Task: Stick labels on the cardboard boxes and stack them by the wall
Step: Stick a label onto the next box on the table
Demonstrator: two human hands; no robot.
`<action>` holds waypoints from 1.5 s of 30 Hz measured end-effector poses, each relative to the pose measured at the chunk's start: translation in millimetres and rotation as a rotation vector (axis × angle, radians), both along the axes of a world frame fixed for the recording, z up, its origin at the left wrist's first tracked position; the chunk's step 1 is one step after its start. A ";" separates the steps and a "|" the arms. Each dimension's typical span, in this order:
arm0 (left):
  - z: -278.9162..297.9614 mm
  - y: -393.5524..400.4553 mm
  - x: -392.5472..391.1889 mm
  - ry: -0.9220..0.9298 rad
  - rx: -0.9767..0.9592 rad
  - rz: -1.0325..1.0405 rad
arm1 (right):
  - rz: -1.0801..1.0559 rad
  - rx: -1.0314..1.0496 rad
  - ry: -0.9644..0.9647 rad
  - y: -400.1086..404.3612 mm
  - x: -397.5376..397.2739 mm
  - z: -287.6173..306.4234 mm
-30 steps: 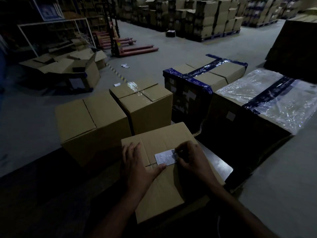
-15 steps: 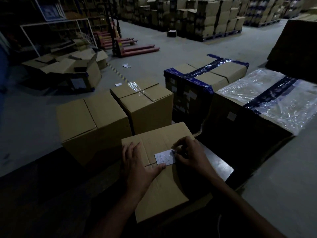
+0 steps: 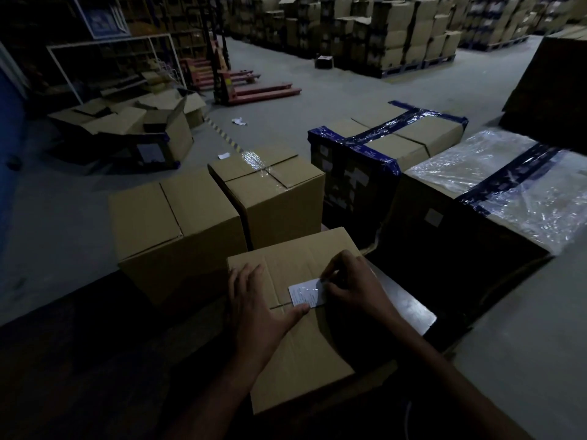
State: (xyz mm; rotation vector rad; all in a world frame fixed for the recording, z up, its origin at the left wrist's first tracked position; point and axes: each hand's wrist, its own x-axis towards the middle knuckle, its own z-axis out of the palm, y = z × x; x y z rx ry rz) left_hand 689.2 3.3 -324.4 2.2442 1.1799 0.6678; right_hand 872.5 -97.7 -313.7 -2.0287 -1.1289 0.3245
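I see my left hand (image 3: 254,308) lying flat and spread on the cardboard box (image 3: 301,350), thumb tip just beside the label (image 3: 306,292). My right hand (image 3: 352,285) has curled fingertips pressing the label's far edge. The label looks thin, limp and sticky, so I'd smooth outward. The box seems stiff; I'd lift it by opposite bottom edges.

Matt brown cardboard box (image 3: 295,354) bears a glossy white paper label (image 3: 305,293); neighbouring carton (image 3: 495,198) wears shiny plastic wrap.
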 end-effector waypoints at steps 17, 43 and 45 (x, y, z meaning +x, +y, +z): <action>-0.5 0.1 -0.2 0.000 -0.002 -0.001 | 0.025 -0.038 -0.098 4.5 1.5 4.3; -1.8 4.7 0.7 -0.019 -0.010 -0.024 | -0.013 -0.152 -0.236 24.5 -11.9 10.8; 0.1 4.0 0.4 -0.031 -0.006 -0.030 | 0.006 -0.125 -0.227 27.1 -8.9 10.8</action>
